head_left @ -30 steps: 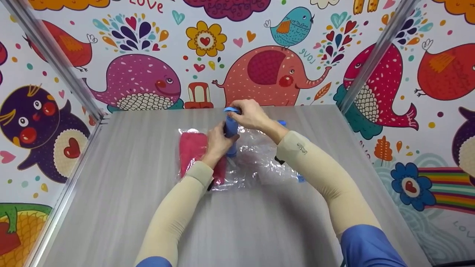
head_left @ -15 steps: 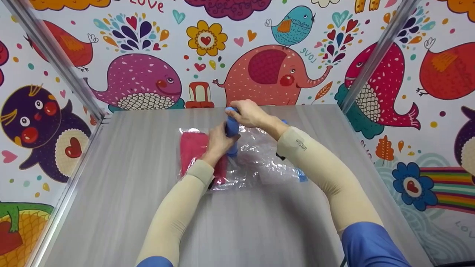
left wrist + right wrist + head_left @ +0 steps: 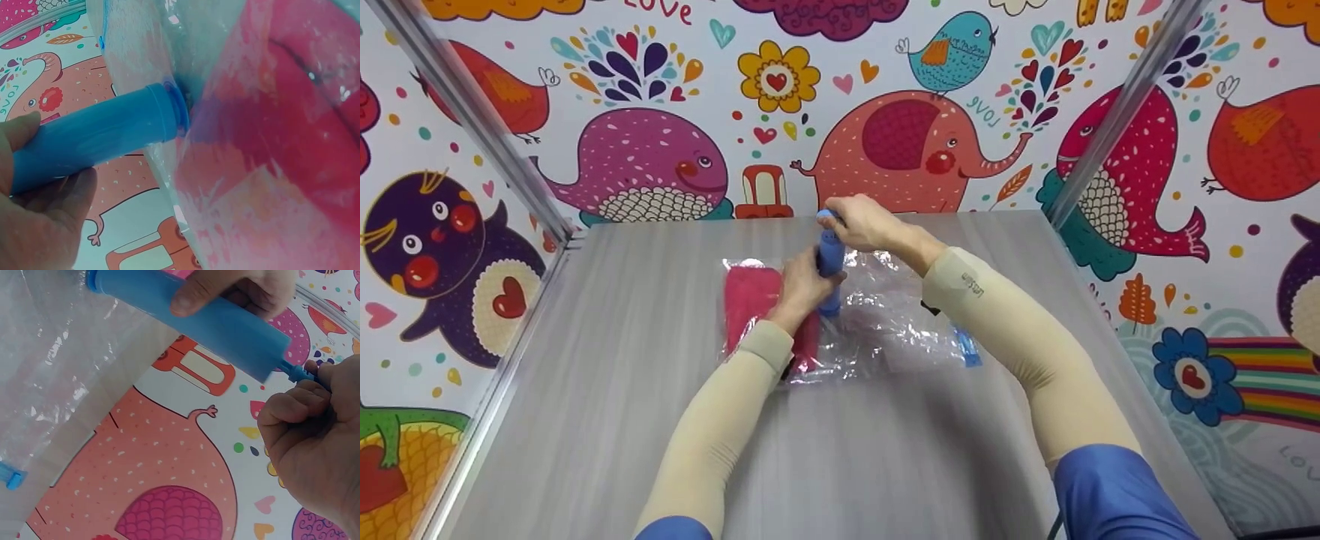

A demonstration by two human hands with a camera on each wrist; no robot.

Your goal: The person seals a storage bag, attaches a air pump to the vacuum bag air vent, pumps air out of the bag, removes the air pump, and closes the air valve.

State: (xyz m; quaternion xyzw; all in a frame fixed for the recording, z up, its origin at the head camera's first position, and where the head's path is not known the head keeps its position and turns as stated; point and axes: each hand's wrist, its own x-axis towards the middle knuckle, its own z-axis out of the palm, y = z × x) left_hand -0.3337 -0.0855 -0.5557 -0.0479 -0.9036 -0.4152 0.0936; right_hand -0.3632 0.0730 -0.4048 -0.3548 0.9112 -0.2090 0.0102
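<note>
A blue hand pump (image 3: 831, 255) stands upright on a clear plastic storage bag (image 3: 900, 330). My left hand (image 3: 801, 289) grips its barrel, fingers and thumb wrapped round it. Above it my right hand (image 3: 870, 223) holds the pump's handle (image 3: 828, 215), mostly hidden in the fingers. In the right wrist view a short stretch of the pump rod (image 3: 291, 370) shows between barrel and right hand. The left wrist view has the barrel's flanged end (image 3: 175, 109) right against the bag's film. Folded pink fabric (image 3: 750, 296) lies inside the bag's left part, partly behind my left hand.
The bag lies on a grey wood-grain table (image 3: 622, 360). At its right edge is a blue strip-like piece (image 3: 969, 349), partly covered by the right forearm. Behind rises a cartoon-printed wall (image 3: 780, 150), with metal frame posts (image 3: 1091, 142) at the corners.
My right hand pushed the pump handle down toward the barrel, then drew it up a little again. The left hand, pump barrel and bag have stayed almost in place.
</note>
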